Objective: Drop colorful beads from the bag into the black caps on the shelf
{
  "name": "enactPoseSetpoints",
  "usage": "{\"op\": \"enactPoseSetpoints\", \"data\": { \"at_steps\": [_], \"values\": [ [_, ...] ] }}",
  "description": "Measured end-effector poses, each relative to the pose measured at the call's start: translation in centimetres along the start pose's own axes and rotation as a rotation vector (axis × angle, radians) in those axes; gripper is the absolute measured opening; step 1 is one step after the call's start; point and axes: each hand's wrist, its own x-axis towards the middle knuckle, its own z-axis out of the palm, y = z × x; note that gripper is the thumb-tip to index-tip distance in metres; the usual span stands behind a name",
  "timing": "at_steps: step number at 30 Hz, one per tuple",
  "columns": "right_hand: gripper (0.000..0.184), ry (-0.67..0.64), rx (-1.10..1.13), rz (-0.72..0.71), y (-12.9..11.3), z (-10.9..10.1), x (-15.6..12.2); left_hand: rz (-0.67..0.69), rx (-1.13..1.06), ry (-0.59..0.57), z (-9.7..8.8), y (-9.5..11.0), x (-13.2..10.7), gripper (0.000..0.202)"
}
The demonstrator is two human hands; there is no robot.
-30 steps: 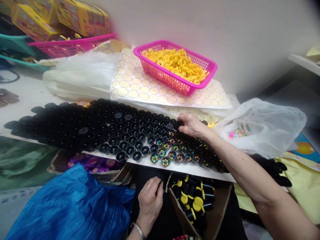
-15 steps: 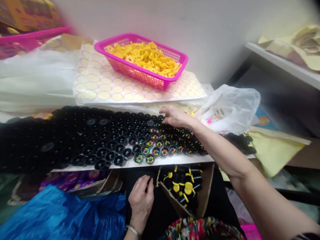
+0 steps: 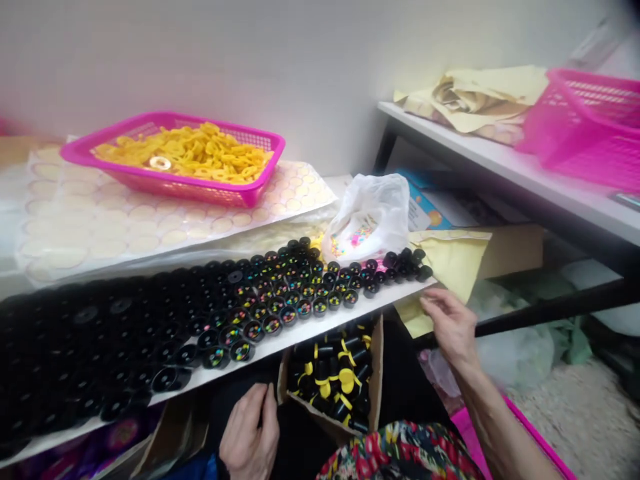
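My left hand (image 3: 251,432) rests low over my lap, its fingers curled together; anything inside them is hidden. Just past the right end of the white tabletop, my right hand (image 3: 451,325) has its fingers drawn together, and I cannot make out anything in them. Small round black cups (image 3: 273,325) stand in packed rows on the table, several holding colourful beads. Loose black pieces (image 3: 403,265) lie at the table's right end, nearest my right hand. Between my hands, a cardboard box (image 3: 377,373) holds black cylinders with yellow caps (image 3: 347,380).
A pink basket (image 3: 200,189) of yellow ring-shaped pieces stands on printed sheets (image 3: 45,220) at the back. Beside it lies a clear bag (image 3: 385,207) with colourful bits. At right, a shelf (image 3: 465,143) bears another pink basket (image 3: 585,127). Yellow paper (image 3: 453,263) hangs below.
My right hand has gone from above the bead-filled cups to beyond the table's right end. My left hand stays low with curled fingers. The view has turned to the right.
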Motion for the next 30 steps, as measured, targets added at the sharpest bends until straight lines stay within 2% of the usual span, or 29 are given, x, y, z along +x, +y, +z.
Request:
{"op": "enactPoseSetpoints", "data": {
  "at_steps": [3,5,7,10,12,14,16,19,22,24,30],
  "values": [
    [0.010,-0.081,-0.046,-0.168,-0.7,0.8,0.7,0.152,-0.058,-0.030,1.3,1.8,1.4,0.028],
    [0.011,-0.171,-0.068,-0.323,-2.4,2.9,3.0,0.199,-0.125,-0.081,2.5,3.5,2.4,0.027],
    [0.014,-0.332,-0.157,-0.410,-3.9,6.0,6.4,0.193,-0.182,-0.154,3.8,5.1,3.1,0.022],
    [0.019,-0.572,-0.564,-0.351,-4.6,11.4,11.3,0.142,-0.219,-0.288,5.3,6.9,3.1,0.014],
    [0.014,-0.628,-0.626,-0.315,-4.0,14.5,13.7,0.127,-0.210,-0.344,5.7,7.5,2.5,0.013],
    [0.011,-0.690,-0.639,-0.309,-3.0,16.6,15.1,0.100,-0.185,-0.385,5.7,7.5,1.6,0.014],
    [0.012,-0.753,-0.644,-0.326,-1.9,17.4,15.9,0.048,-0.164,-0.438,5.5,7.1,0.7,0.015],
    [0.016,-0.802,-0.639,-0.381,-1.0,17.1,16.6,-0.027,-0.140,-0.514,5.2,6.0,-0.6,0.014],
    [0.010,-0.834,-0.657,-0.466,-0.8,16.8,17.3,-0.025,-0.116,-0.503,5.5,4.9,-1.6,0.016],
    [0.013,-0.866,-0.679,-0.528,-0.9,17.1,17.8,-0.023,-0.106,-0.494,5.9,4.5,-1.9,0.017],
    [0.020,-1.024,-0.705,-0.703,-2.3,20.4,17.1,-0.016,-0.058,-0.482,6.6,4.5,-1.7,0.017]
  ]
}}
